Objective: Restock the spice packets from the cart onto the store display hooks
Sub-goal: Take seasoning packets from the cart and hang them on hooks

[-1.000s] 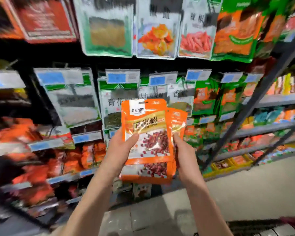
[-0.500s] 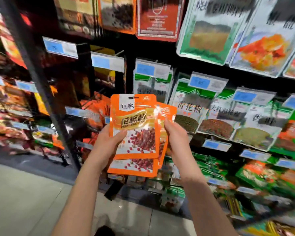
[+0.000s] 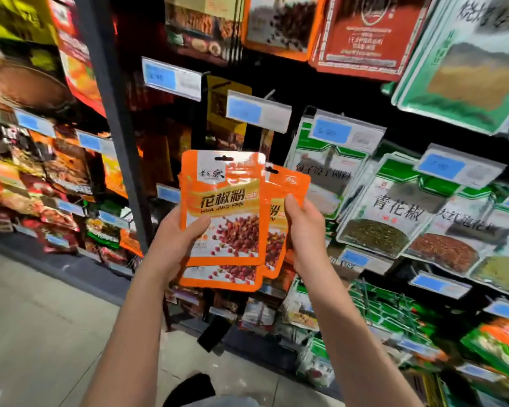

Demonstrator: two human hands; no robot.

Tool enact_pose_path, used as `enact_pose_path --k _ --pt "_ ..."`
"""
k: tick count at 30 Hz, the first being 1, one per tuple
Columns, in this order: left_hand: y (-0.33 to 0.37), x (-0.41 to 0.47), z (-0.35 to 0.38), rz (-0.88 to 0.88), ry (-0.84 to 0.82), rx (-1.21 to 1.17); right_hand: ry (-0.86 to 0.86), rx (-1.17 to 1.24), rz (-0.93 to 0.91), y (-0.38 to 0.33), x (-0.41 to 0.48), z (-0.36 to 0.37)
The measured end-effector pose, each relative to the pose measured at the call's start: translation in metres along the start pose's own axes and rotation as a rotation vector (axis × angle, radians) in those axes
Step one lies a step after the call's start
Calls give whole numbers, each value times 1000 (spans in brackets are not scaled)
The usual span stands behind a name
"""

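I hold a fanned stack of orange spice packets point(image 3: 232, 207) upright in front of the display. My left hand point(image 3: 171, 245) grips the stack's left edge, thumb across the front packet. My right hand point(image 3: 306, 230) pinches the right edge of a rear packet point(image 3: 288, 189) that sticks out to the right. Each packet has a black hang hole at the top. Behind the packets, hooks with blue price tags point(image 3: 257, 111) stick out of the dark back panel. The cart is out of view.
Green and white spice bags point(image 3: 394, 207) hang to the right, red and orange bags point(image 3: 362, 30) above. A dark upright post point(image 3: 115, 136) divides the shelving on the left. Grey tiled floor point(image 3: 41, 333) lies below left.
The view has swung left along the display and moved closer. Both hands keep the same hold on the packets, which now sit in front of a darker section with price-tagged hooks.
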State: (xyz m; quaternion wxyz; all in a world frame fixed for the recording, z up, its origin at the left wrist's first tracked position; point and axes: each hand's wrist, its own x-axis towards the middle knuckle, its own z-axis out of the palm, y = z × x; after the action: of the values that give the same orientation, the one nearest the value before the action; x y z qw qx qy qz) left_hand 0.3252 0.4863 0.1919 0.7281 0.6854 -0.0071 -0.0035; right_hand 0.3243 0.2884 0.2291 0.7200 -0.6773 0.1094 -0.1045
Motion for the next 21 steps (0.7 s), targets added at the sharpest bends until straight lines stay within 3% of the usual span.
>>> enact_pose_path --k 8,21 --pt "4 39 -59 77 -10 -10 87 -23 -127 3 43 51" --pt "-5 77 -63 141 -90 -43 229 -60 -224 -7 84 65"
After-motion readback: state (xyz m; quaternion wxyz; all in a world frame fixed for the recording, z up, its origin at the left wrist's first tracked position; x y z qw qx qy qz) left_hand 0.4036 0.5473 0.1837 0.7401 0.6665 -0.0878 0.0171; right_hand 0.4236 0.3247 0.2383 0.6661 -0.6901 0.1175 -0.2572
